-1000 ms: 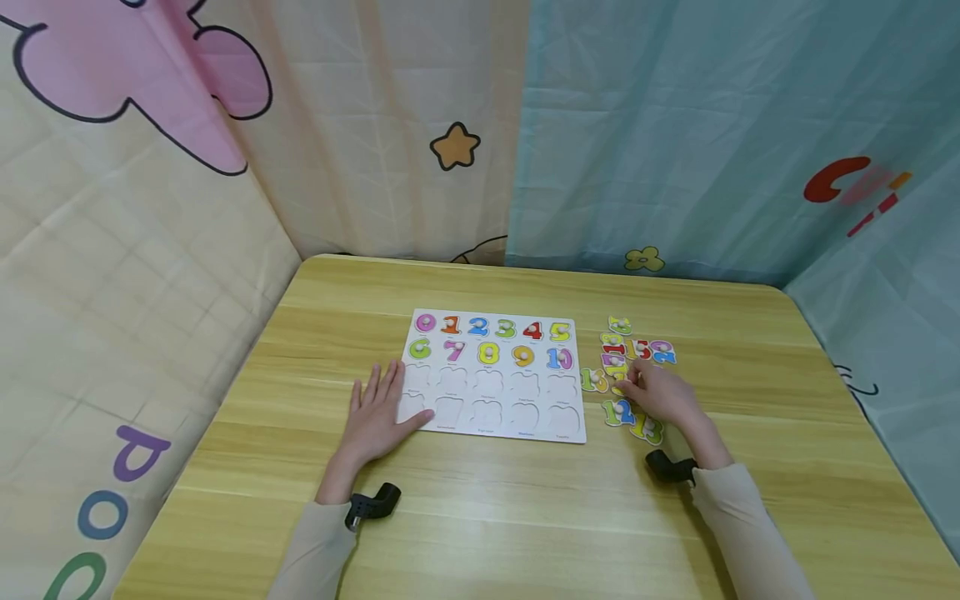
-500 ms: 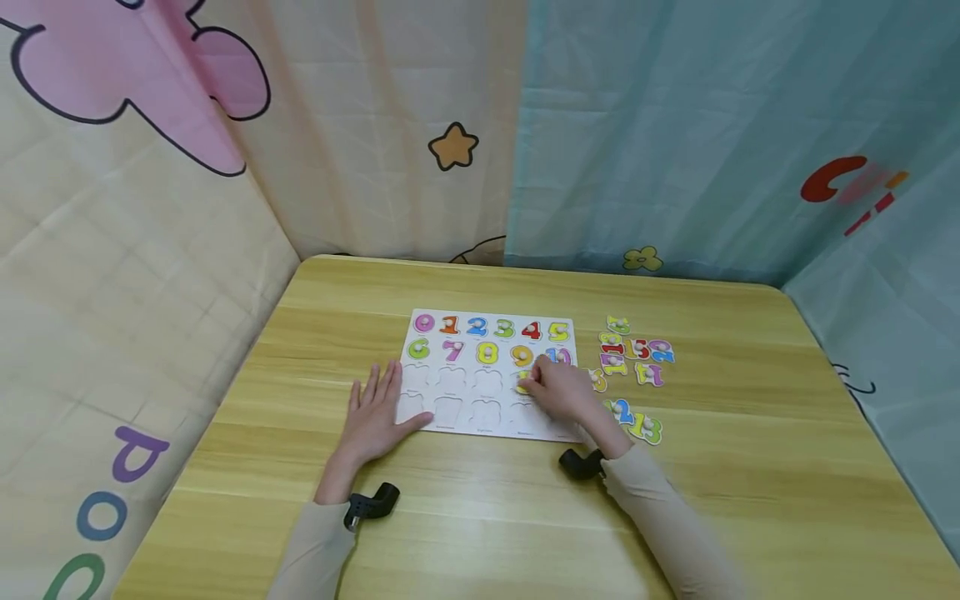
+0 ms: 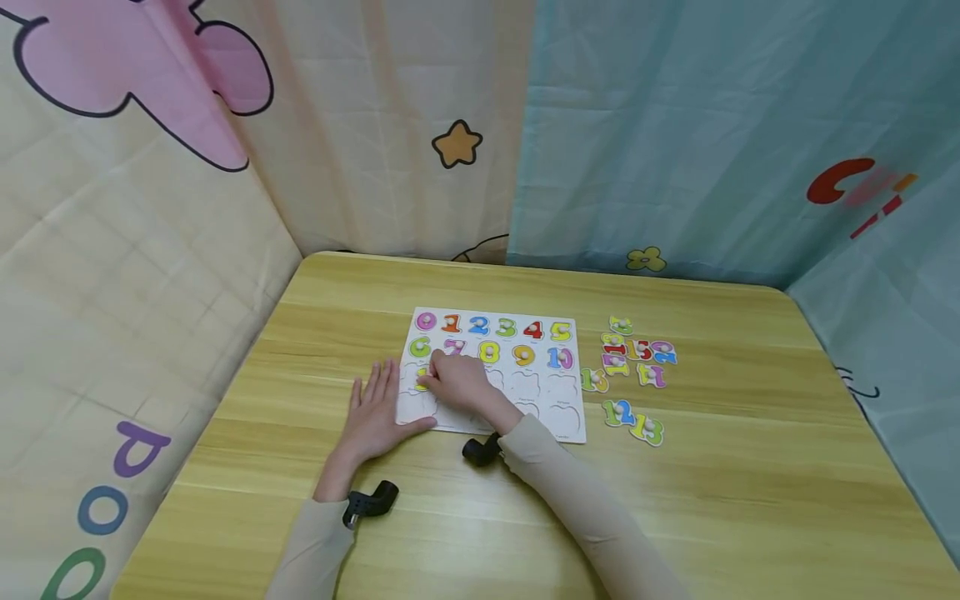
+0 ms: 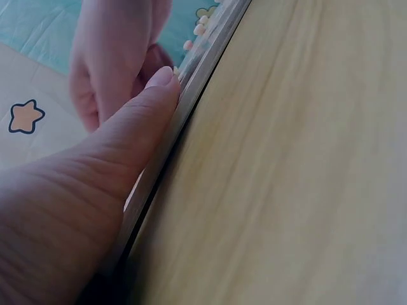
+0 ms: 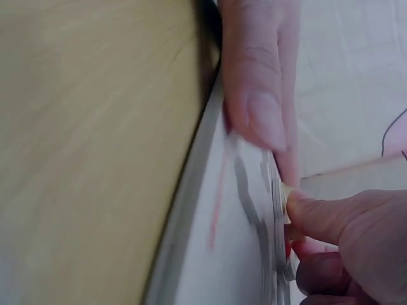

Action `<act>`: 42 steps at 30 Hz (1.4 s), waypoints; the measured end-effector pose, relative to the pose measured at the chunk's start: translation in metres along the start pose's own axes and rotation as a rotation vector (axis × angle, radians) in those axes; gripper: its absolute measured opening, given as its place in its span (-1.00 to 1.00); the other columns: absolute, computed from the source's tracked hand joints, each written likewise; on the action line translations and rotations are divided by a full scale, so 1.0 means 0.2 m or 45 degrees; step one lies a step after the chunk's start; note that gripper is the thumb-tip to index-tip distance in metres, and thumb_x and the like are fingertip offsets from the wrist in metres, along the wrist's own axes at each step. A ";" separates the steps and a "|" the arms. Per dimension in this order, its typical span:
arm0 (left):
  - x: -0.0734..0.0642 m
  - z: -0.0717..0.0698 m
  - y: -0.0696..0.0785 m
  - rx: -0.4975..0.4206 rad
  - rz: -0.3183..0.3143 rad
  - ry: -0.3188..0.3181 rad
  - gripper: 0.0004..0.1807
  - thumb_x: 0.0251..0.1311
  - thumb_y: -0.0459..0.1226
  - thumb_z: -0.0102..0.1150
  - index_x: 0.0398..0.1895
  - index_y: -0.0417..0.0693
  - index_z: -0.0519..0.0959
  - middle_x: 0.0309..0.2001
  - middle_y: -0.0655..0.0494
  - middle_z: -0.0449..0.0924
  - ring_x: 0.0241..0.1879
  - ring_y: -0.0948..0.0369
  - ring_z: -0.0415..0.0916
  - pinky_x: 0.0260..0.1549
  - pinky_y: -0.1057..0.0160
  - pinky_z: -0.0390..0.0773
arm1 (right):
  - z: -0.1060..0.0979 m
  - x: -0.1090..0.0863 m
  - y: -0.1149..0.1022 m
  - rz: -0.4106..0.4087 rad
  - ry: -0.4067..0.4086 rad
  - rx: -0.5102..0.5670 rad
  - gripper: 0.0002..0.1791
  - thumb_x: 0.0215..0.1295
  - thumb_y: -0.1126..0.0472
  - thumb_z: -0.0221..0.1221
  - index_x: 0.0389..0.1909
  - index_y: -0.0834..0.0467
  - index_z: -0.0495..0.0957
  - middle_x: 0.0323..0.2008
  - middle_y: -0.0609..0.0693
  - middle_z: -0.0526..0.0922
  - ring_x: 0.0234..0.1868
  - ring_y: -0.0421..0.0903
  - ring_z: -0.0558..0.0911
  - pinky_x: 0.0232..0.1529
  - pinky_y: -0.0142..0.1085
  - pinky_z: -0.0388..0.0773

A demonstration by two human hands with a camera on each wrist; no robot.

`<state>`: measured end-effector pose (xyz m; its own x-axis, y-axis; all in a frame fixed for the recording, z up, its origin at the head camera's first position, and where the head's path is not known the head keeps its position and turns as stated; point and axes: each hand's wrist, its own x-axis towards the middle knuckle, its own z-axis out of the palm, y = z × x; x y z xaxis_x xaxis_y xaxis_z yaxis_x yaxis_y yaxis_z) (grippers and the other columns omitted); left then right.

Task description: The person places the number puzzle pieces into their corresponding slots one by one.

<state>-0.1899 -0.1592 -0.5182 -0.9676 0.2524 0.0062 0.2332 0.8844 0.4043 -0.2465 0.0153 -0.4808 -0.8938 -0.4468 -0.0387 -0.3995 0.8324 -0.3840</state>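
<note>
A white number puzzle board lies on the table, with knobbed numbers 0 to 10 in its upper two rows and outlined slots in its lower rows. My left hand rests flat at the board's left edge, fingers straight, thumb over the near edge. My right hand pinches a yellow number puzzle piece at the left slot of the third row. Which number it bears is mostly hidden by the fingers. In the right wrist view, thumb and finger grip the piece's knob close over the board.
Right of the board lie several loose number pieces, among them a 12, a 13, a 15 and a piece ending in 6. Patterned curtains hang behind the wooden table.
My right hand has gone from the loose pieces leftward across the board, carrying the yellow puzzle piece to the left slot of the third row. The left hand has stayed put.
</note>
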 end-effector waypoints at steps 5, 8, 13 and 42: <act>0.00 0.00 0.00 -0.003 0.024 0.006 0.29 -0.02 0.43 0.02 0.48 -0.28 -0.22 0.48 -0.18 -0.31 0.44 -0.05 -0.47 0.29 -0.11 -0.50 | 0.04 0.08 -0.06 0.042 0.018 -0.058 -0.67 0.32 -0.15 0.10 -0.44 0.01 0.39 -0.62 -0.15 0.44 -0.55 -0.19 0.47 -0.51 -0.24 0.39; 0.00 -0.01 0.01 -0.007 0.026 0.012 0.29 -0.03 0.43 0.04 0.48 -0.28 -0.20 0.49 -0.17 -0.30 0.44 -0.04 -0.46 0.30 -0.10 -0.50 | 0.06 0.10 -0.08 0.067 0.020 -0.066 -0.65 0.31 -0.17 0.10 -0.44 0.01 0.39 -0.62 -0.13 0.45 -0.55 -0.16 0.48 -0.51 -0.24 0.39; -0.01 -0.01 0.01 -0.013 0.025 0.015 0.28 -0.04 0.43 0.05 0.48 -0.26 -0.18 0.49 -0.15 -0.27 0.45 -0.03 -0.45 0.30 -0.10 -0.50 | 0.07 0.11 -0.10 0.099 0.014 -0.059 -0.64 0.29 -0.19 0.11 -0.45 0.01 0.39 -0.62 -0.12 0.46 -0.55 -0.14 0.49 -0.52 -0.23 0.39; -0.01 -0.02 -0.04 0.051 0.053 -0.002 0.24 -0.04 0.49 -0.08 0.51 -0.13 -0.17 0.50 -0.03 -0.25 0.45 0.01 -0.42 0.32 -0.06 -0.46 | 0.05 0.07 -0.10 0.149 -0.046 -0.130 -0.66 0.34 -0.18 0.05 -0.37 0.02 0.49 -0.56 -0.14 0.50 -0.48 -0.15 0.52 -0.37 -0.17 0.46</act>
<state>-0.1906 -0.1687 -0.5175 -0.9569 0.2896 0.0205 0.2767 0.8881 0.3671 -0.2488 -0.0106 -0.4836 -0.9282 -0.3551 -0.1116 -0.3136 0.9076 -0.2791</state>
